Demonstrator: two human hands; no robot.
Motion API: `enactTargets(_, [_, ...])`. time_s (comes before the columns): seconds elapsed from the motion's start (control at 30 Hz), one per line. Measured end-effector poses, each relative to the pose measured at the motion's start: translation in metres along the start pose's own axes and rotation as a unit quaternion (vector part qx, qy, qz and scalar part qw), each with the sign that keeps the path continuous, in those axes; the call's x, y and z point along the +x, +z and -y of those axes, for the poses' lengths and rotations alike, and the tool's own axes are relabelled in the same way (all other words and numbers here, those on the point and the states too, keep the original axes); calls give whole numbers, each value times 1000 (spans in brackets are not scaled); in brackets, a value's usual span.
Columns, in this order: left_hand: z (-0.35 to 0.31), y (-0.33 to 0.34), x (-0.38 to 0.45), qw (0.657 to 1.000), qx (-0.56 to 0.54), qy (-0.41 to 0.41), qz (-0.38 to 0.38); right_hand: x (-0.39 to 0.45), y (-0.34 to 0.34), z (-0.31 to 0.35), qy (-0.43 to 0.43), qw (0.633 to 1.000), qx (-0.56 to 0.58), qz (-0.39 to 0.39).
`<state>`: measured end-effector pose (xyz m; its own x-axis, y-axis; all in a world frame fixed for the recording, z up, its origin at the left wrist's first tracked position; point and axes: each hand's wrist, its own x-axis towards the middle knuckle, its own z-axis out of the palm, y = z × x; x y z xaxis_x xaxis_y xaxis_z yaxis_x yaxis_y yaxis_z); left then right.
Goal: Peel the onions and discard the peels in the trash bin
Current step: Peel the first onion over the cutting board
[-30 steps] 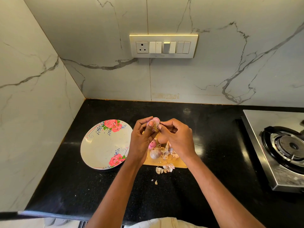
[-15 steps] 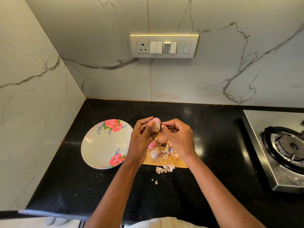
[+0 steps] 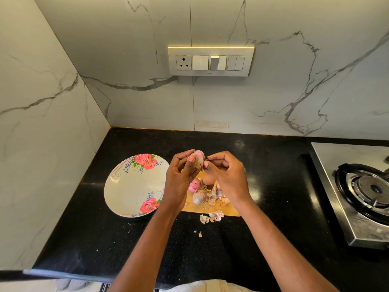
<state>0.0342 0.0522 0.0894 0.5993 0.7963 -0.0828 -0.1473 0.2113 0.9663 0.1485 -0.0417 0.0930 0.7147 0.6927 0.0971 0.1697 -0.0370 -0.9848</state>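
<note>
My left hand (image 3: 179, 178) holds a small pink onion (image 3: 199, 155) up above the wooden board (image 3: 231, 210), fingers curled round it. My right hand (image 3: 228, 175) pinches a strip of dry peel (image 3: 201, 165) hanging from that onion. On the board below lie three more small onions: a pink one (image 3: 194, 184), a brownish one (image 3: 208, 179) and a purple-grey one (image 3: 199, 198). Loose peels (image 3: 217, 199) lie scattered on the board. More peels (image 3: 212, 217) sit on the black counter just off its front edge. No trash bin is in view.
A white plate with red roses (image 3: 130, 186) sits left of the board, with nothing on it. A steel gas stove (image 3: 362, 190) stands at the right. The black counter (image 3: 269, 165) runs into a marble wall corner at the left. A switch panel (image 3: 210, 61) is on the back wall.
My right hand's fingers have shifted slightly at the onion's peel. The onion stays held at the same spot above the board.
</note>
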Motion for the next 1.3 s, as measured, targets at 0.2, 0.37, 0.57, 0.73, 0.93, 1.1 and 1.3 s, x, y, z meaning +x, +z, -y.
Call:
enactTargets(0.2, [1, -4, 1, 1000, 0, -4, 17, 0, -1, 2, -19, 999, -28, -2])
enactTargets(0.37, [2, -5, 2, 1000, 15, 10, 25, 3, -2, 5, -33, 999, -36, 16])
enactTargets(0.57, [1, -4, 2, 998, 39, 29, 39, 7, -6, 2, -35, 998, -45, 0])
enactTargets(0.73, [3, -5, 2, 997, 47, 32, 44, 5, -5, 2, -28, 999, -42, -4])
enactTargets(0.93, [4, -5, 2, 998, 42, 25, 47, 4, -6, 3, -38, 998, -43, -9])
enactTargets(1.1, [5, -5, 0, 999, 8, 8, 44, 3, -4, 2, -41, 998, -47, -9])
enactTargets(1.3, [8, -4, -2, 999, -12, -14, 39, 2, -4, 0, -43, 997, -53, -29])
